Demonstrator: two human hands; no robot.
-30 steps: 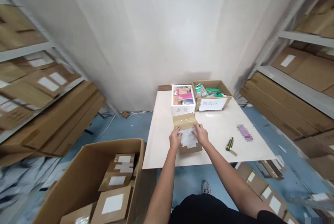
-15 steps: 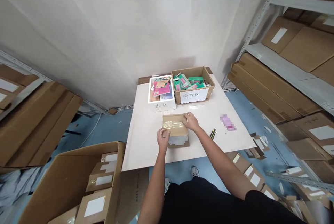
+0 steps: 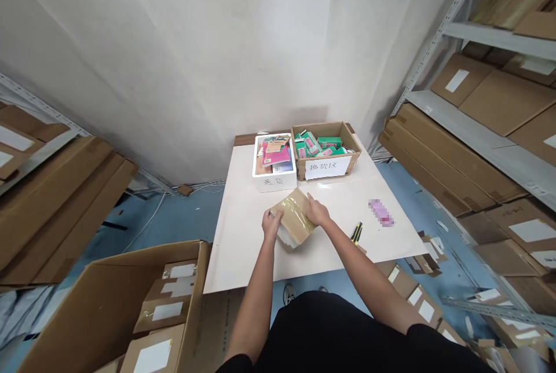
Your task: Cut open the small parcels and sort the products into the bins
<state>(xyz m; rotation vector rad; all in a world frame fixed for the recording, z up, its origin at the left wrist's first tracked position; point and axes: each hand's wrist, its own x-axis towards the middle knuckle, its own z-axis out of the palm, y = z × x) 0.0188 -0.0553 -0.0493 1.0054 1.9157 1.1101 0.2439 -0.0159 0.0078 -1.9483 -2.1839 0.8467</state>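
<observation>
Between my two hands is a small cardboard box (image 3: 290, 216) with shiny clear tape across its top and a whitish patch on its near side. It sits turned at an angle over the table. My left hand (image 3: 271, 225) grips its left end, fingers closed at the edge. On the opposite end, my right hand (image 3: 317, 211) is closed round the side. A yellow and black utility knife (image 3: 357, 233) lies on the table to the right of my right hand. Whether the box touches the tabletop I cannot tell.
On the white table (image 3: 234, 234) stand a white foam box (image 3: 278, 182) of booklets and a carton (image 3: 329, 167) of green packages. A blurred pink item (image 3: 381, 212) lies at right. A large carton (image 3: 125, 263) holding boxes stands left; shelves (image 3: 469, 109) of cartons flank the right.
The box has been turned from square-on to a slant, with its taped top still facing up. Both hands have moved with it, and the view has shifted slightly.
</observation>
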